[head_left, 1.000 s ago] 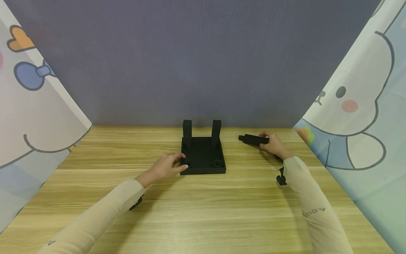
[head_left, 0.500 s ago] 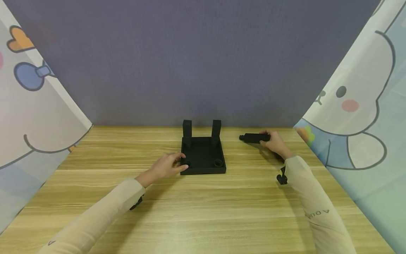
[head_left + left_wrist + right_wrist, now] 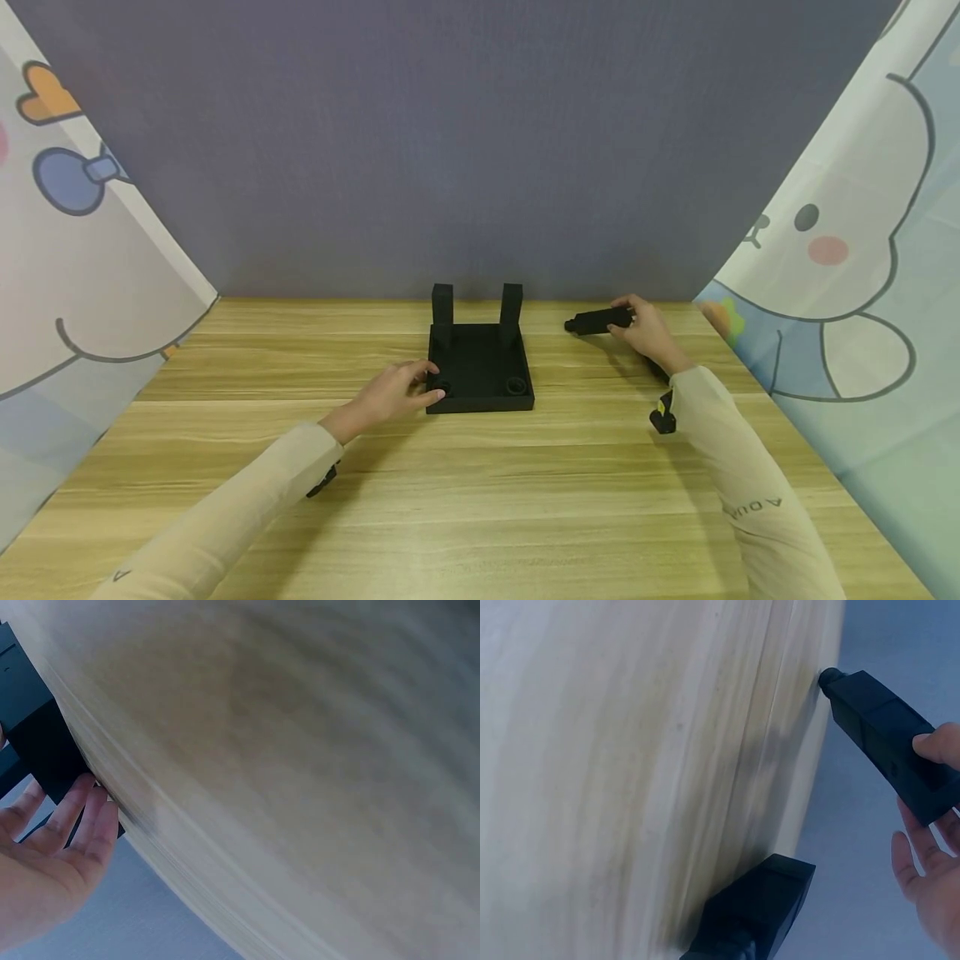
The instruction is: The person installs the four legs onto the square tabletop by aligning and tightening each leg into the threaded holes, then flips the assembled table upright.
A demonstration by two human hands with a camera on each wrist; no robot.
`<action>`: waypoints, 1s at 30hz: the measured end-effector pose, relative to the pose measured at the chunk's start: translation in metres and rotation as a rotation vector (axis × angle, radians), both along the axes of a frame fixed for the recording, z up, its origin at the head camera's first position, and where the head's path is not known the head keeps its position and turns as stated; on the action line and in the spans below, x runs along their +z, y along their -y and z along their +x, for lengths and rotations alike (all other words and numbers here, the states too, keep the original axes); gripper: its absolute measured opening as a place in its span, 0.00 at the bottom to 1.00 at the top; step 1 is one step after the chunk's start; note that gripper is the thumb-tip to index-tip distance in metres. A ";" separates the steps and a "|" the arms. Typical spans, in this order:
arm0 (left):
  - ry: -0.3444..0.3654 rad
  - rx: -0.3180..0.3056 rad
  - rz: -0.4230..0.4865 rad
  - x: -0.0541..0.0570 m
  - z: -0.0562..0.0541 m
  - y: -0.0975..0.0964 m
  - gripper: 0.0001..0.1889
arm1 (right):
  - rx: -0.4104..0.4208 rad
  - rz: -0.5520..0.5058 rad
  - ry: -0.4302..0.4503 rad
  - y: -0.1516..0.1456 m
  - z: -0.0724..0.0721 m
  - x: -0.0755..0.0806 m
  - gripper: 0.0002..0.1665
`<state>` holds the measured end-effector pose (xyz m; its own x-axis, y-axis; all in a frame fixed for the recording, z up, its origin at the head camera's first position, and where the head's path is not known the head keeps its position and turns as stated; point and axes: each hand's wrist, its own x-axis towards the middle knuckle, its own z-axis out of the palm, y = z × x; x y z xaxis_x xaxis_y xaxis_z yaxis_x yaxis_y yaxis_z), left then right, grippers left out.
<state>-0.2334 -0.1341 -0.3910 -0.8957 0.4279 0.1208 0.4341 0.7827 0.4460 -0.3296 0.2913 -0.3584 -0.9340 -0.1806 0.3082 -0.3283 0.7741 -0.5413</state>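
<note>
A black square tray-like base (image 3: pixel 480 362) stands mid-table, with two upright black posts (image 3: pixel 511 310) along its far side and two round sockets (image 3: pixel 516 385) at its near corners. My left hand (image 3: pixel 390 392) grips its near left corner, thumb at the front and fingers along the side. To the right, my right hand (image 3: pixel 648 333) holds a black squared leg-like piece (image 3: pixel 889 735) between thumb and fingers. Its round knob end (image 3: pixel 829 679) points left, low near the tabletop; the held end is tilted up. A similar black piece (image 3: pixel 761 904) lies beneath the right wrist, mostly hidden in the head view.
The wood-grain table (image 3: pixel 487 500) meets a grey-blue panel (image 3: pixel 480 150) at the back. Cartoon-printed cloths (image 3: pixel 847 250) hang at both sides. Small black devices (image 3: pixel 663 414) are strapped at both wrists.
My right hand has lifted the held end of the black piece, shifting it slightly up and left, so the piece now tilts the other way. The left hand and base have stayed put.
</note>
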 end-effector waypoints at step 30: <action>-0.002 -0.003 0.011 0.000 0.002 0.001 0.24 | 0.006 -0.128 -0.151 0.020 0.003 0.008 0.26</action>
<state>-0.2317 -0.1351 -0.3912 -0.8941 0.4294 0.1270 0.4373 0.7763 0.4539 -0.3263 0.2709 -0.3500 -0.8743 -0.1369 0.4656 -0.4180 0.6998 -0.5793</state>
